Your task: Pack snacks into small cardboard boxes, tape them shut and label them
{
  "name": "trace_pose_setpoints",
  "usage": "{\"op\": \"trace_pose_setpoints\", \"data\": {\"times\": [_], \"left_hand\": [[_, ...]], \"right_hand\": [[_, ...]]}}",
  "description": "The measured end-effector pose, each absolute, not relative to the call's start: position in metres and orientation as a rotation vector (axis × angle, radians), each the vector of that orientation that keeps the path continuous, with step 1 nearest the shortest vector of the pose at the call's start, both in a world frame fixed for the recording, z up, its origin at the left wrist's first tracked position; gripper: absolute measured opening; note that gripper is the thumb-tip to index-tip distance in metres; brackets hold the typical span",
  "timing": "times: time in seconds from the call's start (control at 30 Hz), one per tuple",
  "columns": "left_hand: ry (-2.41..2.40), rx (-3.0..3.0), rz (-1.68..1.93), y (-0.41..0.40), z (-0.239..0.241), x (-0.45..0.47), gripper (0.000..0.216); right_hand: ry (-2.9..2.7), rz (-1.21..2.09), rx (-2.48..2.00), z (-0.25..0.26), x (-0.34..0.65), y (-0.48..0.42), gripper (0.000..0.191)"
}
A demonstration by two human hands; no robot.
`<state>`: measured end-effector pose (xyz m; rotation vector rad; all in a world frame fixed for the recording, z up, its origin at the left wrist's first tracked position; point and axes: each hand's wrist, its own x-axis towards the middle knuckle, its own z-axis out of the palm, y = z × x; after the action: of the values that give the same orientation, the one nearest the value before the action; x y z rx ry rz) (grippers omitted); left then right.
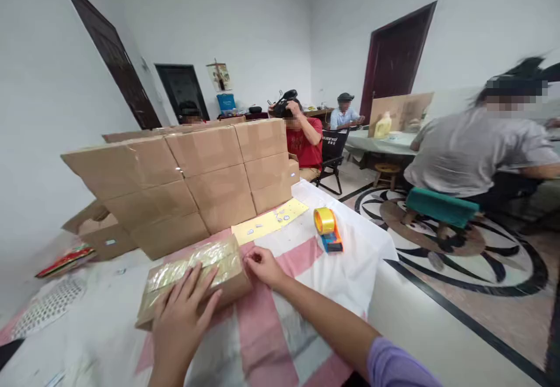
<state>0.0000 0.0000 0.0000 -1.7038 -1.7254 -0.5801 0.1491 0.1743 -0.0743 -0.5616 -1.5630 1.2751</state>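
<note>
A small cardboard box [225, 255] lies on the cloth-covered table before me, with shiny clear tape along its top. My left hand [186, 305] rests flat on the top and near side of this box, its fingers spread. At the box's right end is my right hand [265, 267], with thumb and fingers pinched together against the edge. Whatever the pinch holds, if anything, is too small to make out. A tape dispenser [333, 238] in orange and blue, with a yellowish roll, sits apart to the right of my right hand.
Stacked cardboard boxes [210, 165] form a wall behind the small box. A yellow sheet [273, 220] with small stickers lies at its foot. An open carton [105, 238] stands at left. A person in red [306, 142] sits beyond; others sit at a table farther right.
</note>
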Motion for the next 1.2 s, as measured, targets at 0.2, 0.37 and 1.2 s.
{"op": "trace_pose_setpoints", "data": {"times": [0.2,0.37,1.2], "left_hand": [[-1.698,-1.703,-0.615,0.0,-0.001,-0.001,0.044],[-1.692,-1.707,-0.637,-0.001,0.001,0.001,0.042],[-1.589,-1.763,-0.693,-0.006,-0.001,-0.005,0.04]], "right_hand": [[-1.577,1.286,-0.572,-0.075,0.15,0.175,0.01],[-1.58,1.301,-0.578,-0.076,0.15,0.175,0.01],[-2.19,1.172,-0.086,-0.05,0.177,0.163,0.095]]}}
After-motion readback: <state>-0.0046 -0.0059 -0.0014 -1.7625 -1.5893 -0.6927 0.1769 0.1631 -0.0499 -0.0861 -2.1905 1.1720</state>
